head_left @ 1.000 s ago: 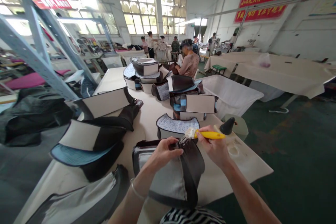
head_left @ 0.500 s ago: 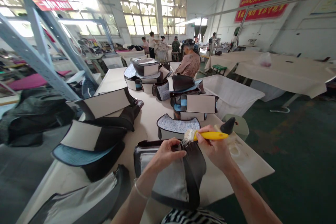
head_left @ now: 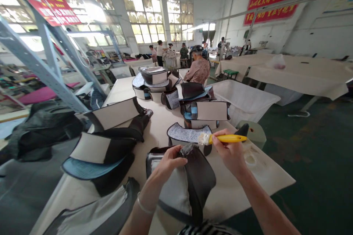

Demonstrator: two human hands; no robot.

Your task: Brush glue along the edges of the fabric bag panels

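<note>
While looking at the left hand [head_left: 168, 162]: clamped on the top edge of the grey-and-black fabric cover [head_left: 202, 176], thumb on the near side. Fingertips partly tucked out of sight, so no telling the depth of that pinch.

Right hand [head_left: 230, 156]: closed around a yellow-handled brush [head_left: 233, 138], just up and to the right of the cover. Pretty clearly apart from the left hand, with the brush head on the side between the two.

Yellow-handled brush: long axis basically crosswise, almost level, with whitish clumpy bristles [head_left: 203, 139] aimed left. Looks like a small gap to the cover, not touching, as far as I-can't-be-sure depth allows.

Grey-and-black cover: on the table [head_left: 270, 170], right in front of the wearer and under both hands. Dark side panel running from the gathered top corner [head_left: 189, 149] back toward the body.

Gathered top corner: the key spot imo. Just right of the left thumb, down and to the left of the bristles. Left hand nearer by far, right hand farther off behind the handle.

Around it: printed-lining piece [head_left: 186, 132] just beyond, black pointed object [head_left: 242, 131] past the right hand, stacked covers [head_left: 92, 147] off to the left, white bin [head_left: 245, 99] past the far right edge.
</note>
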